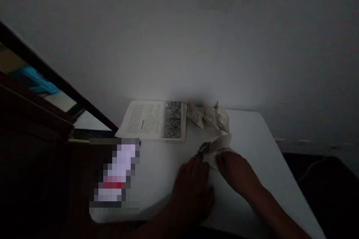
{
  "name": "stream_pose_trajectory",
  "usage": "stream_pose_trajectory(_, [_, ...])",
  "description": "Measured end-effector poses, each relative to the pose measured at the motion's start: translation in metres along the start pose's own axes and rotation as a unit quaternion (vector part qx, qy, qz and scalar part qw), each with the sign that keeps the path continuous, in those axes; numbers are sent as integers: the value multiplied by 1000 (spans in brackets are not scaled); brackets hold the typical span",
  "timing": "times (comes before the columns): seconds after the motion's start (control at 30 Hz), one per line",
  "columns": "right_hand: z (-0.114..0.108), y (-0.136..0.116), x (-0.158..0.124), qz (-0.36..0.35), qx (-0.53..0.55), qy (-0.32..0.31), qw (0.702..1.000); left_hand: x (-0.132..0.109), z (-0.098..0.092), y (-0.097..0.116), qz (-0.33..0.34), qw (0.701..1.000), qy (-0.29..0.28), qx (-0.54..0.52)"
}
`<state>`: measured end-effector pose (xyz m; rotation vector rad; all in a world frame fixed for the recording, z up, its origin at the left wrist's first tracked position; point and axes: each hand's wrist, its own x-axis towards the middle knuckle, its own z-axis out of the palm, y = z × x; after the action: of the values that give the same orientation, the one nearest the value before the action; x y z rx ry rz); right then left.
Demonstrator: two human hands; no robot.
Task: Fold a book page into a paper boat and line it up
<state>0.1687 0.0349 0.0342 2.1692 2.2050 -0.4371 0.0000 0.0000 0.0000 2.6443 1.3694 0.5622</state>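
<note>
Both hands meet over a small piece of printed paper (217,148) on the white table (252,134). My left hand (193,186) rests on the table with its fingers bent, its fingertips on the paper's left edge. My right hand (234,173) pinches the paper's right side. The paper looks partly folded, with a dark corner at its left. The scene is dim, so finer finger detail is hard to read.
An open printed book (154,121) lies at the table's back left. Three folded paper shapes (209,115) stand beside it against the pale wall. A blurred-out rectangular thing (114,175) lies at the left. Dark wooden furniture (33,119) borders the left.
</note>
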Motion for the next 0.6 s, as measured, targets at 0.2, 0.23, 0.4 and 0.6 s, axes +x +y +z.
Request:
stream_pose_trajectory(0.2, [3,1,3,-1,-8,5,1000,1,2,-2,-4,1000,-12,2])
stream_pose_trajectory(0.23, [3,1,3,-2,-7,8,1000,2,1,-1,-5,1000,-14,1])
stream_pose_trajectory(0.4, [3,1,3,-4,0,10,1000,4,-2,-1,3,1000,-13,5])
stream_pose_trajectory(0.6, [2,1,2,-4,2,11,1000,6,-1,-1,-4,1000,-17,1])
